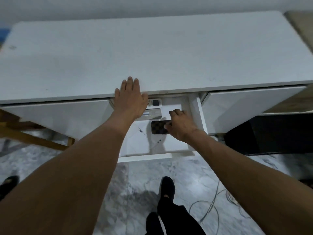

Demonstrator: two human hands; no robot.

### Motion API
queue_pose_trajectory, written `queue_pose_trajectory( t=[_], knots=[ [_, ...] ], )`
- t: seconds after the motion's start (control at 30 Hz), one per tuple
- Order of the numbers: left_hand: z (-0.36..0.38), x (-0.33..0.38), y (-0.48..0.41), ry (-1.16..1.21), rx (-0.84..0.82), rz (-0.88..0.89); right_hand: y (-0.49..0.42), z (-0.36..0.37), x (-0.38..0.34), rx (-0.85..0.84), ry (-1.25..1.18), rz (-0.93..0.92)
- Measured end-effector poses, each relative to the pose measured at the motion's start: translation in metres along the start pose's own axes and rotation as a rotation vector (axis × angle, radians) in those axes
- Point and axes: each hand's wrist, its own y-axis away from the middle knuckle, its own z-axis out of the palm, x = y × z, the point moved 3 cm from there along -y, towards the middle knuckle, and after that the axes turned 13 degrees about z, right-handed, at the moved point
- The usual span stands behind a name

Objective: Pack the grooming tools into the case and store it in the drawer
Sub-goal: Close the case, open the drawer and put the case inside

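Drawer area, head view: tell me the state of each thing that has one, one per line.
Middle drawer: pulled open.
Case: looks closed, in the middle drawer, held at its right end.
Right hand: fingers curled, gripping the case.
Left hand: flat, fingers straight, resting on the desk edge.
Left drawer: shut.
Right drawer: shut.
Remote: lying at the back of the middle drawer.
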Motion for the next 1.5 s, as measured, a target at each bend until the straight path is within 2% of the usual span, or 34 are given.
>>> queue_pose_trajectory(
  t=[0.13,0.23,0.37,0.53,0.83,1.5],
  knots=[
    [0.004,0.034,0.08,0.152,0.107,0.099,0.058,-0.022,0.001,0.09,-0.048,0.016],
    [0.017,0.059,0.153,0.18,0.136,0.147,0.106,-0.018,-0.001,0.168,-0.083,0.009],
    [0.048,0.066,0.214,0.126,0.01,0.154,0.157,0.006,0.0,0.187,-0.067,0.009],
    [0.073,0.06,0.241,0.083,-0.143,0.112,0.183,0.039,0.014,0.044,-0.015,0.093],
    [0.076,0.056,0.227,0.061,-0.198,0.119,0.171,0.049,0.02,0.018,0.077,0.103],
    [0.054,0.016,0.062,0.078,-0.125,0.103,0.016,-0.03,0.0,-0.025,0.082,0.022]
  ],
)
